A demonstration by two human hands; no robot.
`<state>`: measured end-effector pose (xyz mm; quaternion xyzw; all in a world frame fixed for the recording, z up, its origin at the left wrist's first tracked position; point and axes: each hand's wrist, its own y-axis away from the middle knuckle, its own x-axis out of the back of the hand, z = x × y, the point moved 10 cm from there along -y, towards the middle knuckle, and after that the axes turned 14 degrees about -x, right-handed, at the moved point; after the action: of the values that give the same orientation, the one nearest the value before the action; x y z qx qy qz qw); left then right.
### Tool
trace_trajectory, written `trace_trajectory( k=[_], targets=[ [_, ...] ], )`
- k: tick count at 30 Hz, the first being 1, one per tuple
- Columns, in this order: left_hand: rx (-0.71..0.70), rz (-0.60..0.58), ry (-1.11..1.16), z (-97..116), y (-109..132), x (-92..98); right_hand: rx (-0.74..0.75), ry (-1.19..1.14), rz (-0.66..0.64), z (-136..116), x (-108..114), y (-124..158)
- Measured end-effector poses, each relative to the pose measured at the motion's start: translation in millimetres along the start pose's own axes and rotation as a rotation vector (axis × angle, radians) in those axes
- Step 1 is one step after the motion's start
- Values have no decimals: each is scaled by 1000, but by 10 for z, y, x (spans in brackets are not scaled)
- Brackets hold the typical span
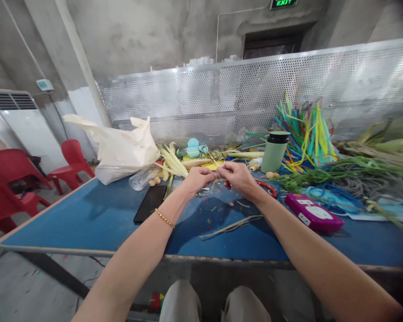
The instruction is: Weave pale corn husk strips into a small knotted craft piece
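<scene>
My left hand [200, 179], with a beaded bracelet on the wrist, is closed in a pinch. Close beside it, nearly touching, my right hand [237, 176] pinches too. A thin pale strip [212, 157] sticks up from between the fingertips, and its lower part is hidden by them; it looks like plant fibre. Below the hands, a few dry stalks [230, 227] lie on the blue table [107, 223] among small scraps. Just right of my right hand, the red handle [267, 188] of a tool, possibly scissors, is partly covered.
Left of the hands are a black phone [150, 204], a clear plastic bottle [143, 178] and a white bag [124, 145]. To the right stand a green tumbler [274, 152], a purple packet [313, 213], coloured strips [317, 134] and green cords [349, 172]. Corn husks [174, 162] lie behind.
</scene>
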<state>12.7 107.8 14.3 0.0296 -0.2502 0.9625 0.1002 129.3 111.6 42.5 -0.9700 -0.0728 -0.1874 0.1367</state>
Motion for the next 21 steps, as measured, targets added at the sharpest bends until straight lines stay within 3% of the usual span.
trace_trajectory(
  k=[6, 21],
  targets=[
    [-1, -47, -37, 8, 13, -39, 65, 160, 48, -56, 22, 6],
    [-1, -93, -69, -75, 18, -83, 67, 192, 82, -52, 45, 11]
  ],
)
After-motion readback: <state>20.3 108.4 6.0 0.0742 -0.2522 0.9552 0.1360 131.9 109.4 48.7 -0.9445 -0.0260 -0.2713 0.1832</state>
